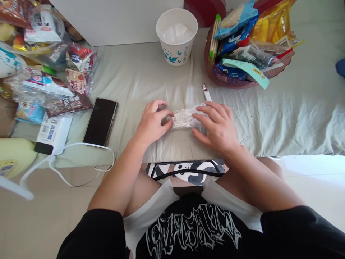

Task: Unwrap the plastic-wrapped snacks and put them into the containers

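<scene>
A crumpled piece of clear plastic wrap (185,118), flattened into a strip, lies on the cloth in front of me. My left hand (155,120) has its thumb and index finger at the strip's left end, with the plastic edge between them. Over the right end rests my right hand (217,124), fingers spread and fingertips touching the plastic; its thumb is apart from the strip. Just beyond the right fingers lies a small white-handled tool with a metal tip (206,92), its near end close to the wrap.
A paper cup (176,39) holding crumpled clear plastic stands at the back. Right of it is a basket (229,81) of snack packets. On the left are more packets (78,57), a phone (101,122), a white box-shaped device (54,133), a white cable (81,144) and a pale yellow bottle (16,154).
</scene>
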Motion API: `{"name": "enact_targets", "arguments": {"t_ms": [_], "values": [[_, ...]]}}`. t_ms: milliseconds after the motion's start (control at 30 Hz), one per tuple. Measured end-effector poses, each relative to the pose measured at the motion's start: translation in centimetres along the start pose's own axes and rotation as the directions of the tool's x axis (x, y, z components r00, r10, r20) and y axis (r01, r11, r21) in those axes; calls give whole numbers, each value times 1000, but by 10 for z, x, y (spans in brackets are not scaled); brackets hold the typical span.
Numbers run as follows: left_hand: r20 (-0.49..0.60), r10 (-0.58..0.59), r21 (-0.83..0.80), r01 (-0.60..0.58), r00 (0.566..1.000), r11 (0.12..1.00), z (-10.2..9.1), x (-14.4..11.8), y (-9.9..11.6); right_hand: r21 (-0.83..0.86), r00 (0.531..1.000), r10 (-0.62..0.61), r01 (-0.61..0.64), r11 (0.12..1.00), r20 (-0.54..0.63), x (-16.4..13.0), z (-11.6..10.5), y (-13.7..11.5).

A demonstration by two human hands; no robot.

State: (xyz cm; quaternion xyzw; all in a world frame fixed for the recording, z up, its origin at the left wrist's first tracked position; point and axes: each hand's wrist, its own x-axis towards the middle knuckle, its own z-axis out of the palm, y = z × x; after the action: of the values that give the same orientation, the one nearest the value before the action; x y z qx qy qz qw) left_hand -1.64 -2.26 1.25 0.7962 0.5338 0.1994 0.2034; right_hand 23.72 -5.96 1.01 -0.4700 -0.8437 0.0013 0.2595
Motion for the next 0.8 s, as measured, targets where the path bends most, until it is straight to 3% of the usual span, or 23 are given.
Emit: {"name": "enact_targets", "arguments": {"t_ms": [133,233,300,367,433,500,533,600,733,800], "values": [[0,-9,-13,9,1000,1000,-1,0,3,36,991,-57,53,998,125,3,7,-13],[-49,-21,-95,16,999,995,-4,2,2,128,988,16,-36,991,151,5,6,-14],[-88,-43,-251,20,995,968,-8,3,-1,320,979,99,-152,935,176,7,0,-14],[-69,-53,-496,12,996,868,-11,4,-1,607,946,212,-321,727,246,10,-8,-15],[57,6,-735,38,998,677,-10,4,3,819,881,318,-454,352,351,12,-13,-19],[210,90,-849,136,973,511,-6,3,12,870,813,372,-492,29,448,14,-15,-23],[268,98,-855,189,959,483,-3,2,17,864,788,385,-502,-53,481,15,-14,-25],[307,9,-812,258,952,523,3,2,27,833,757,385,-549,-63,528,16,-13,-27],[309,-118,-703,310,944,640,6,4,35,750,746,365,-641,165,557,15,-15,-25],[316,-106,-723,312,943,616,4,5,35,731,735,354,-659,174,578,13,-14,-23]]}}
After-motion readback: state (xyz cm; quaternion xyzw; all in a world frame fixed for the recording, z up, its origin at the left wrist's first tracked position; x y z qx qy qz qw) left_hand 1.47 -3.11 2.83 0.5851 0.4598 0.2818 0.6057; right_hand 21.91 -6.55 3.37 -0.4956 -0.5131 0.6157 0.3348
